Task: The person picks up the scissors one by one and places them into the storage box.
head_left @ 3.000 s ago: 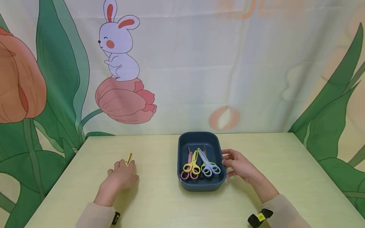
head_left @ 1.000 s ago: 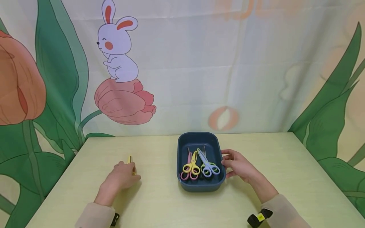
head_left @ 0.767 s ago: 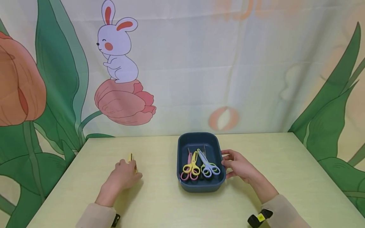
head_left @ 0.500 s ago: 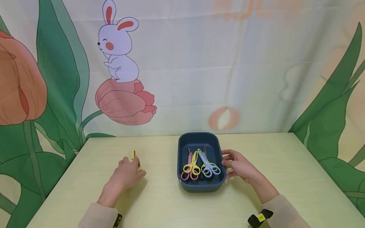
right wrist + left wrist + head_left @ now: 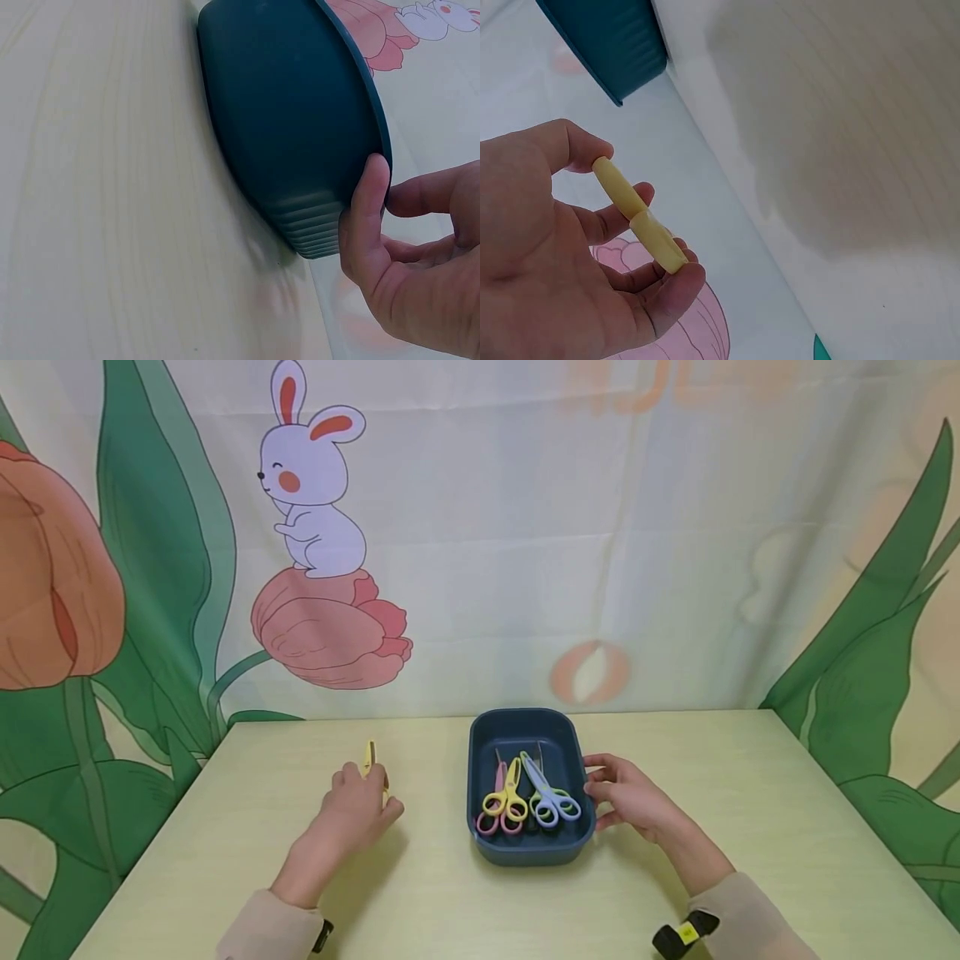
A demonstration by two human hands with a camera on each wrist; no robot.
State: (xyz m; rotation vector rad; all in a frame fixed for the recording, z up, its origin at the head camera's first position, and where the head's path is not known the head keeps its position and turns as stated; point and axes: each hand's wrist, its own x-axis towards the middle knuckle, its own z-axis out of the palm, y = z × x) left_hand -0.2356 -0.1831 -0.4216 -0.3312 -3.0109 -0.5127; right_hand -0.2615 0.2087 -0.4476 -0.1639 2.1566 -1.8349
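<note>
My left hand (image 5: 351, 807) is over the table left of the tray, holding yellow scissors (image 5: 371, 753) whose tip points to the back wall. Seen edge-on in the left wrist view, the yellow handle loops (image 5: 658, 244) sit between the thumb and curled fingers. At the tray's right side, my right hand (image 5: 628, 795) grips the rim of the dark blue tray (image 5: 534, 853), one digit against its outer wall in the right wrist view. Inside the tray lie blue scissors (image 5: 551, 807), another yellow pair (image 5: 513, 807) and pink scissors (image 5: 487, 823), with a green-handled pair partly hidden under the blue one.
A pale wooden table (image 5: 442, 902) carries the tray, near its back edge. Behind it hangs a printed cloth (image 5: 480, 527) with a rabbit and tulips. Black straps (image 5: 684, 933) are around the sleeves at both wrists.
My left hand has carried the yellow scissors rightward and slightly toward the back, closer to the tray. Their tip has turned more straight back. The right hand and tray have stayed in place.
</note>
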